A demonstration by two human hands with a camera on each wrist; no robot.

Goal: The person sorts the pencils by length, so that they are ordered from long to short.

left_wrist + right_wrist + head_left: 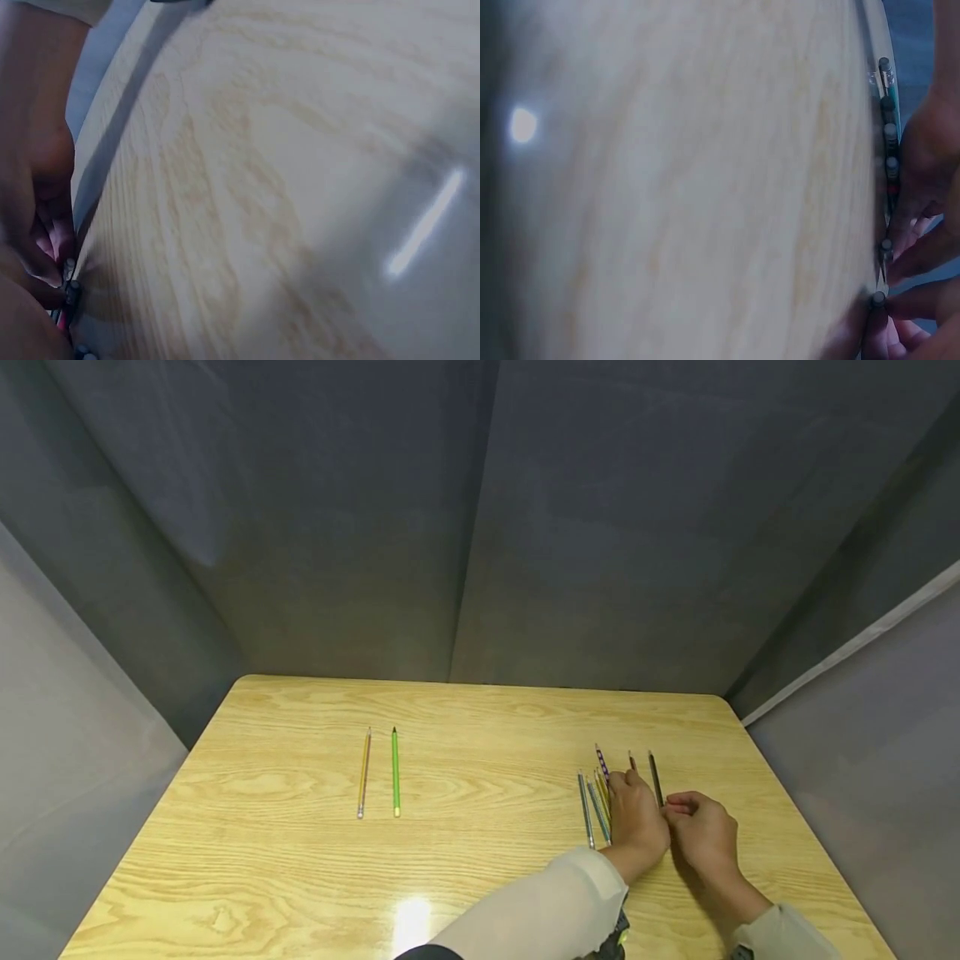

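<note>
Several pencils [597,806] lie side by side at the right of the wooden table [480,877], among them a grey one [585,810] and a purple dotted one [602,760]. My left hand [636,820] rests on top of this group with its fingers laid over the pencils. Just right of it, my right hand [699,831] pinches a dark pencil [655,777] between thumb and fingertips. The right wrist view shows a row of pencil ends [889,131] with fingers [911,304] touching the lowest ones. Pencil ends [71,289] also show beside fingers in the blurred left wrist view.
A yellow-orange pencil [363,774] and a green pencil [395,772] lie parallel at the table's left centre, far from both hands. Dark grey curtains [480,527] enclose the table on three sides. A light glare [412,918] sits near the front edge.
</note>
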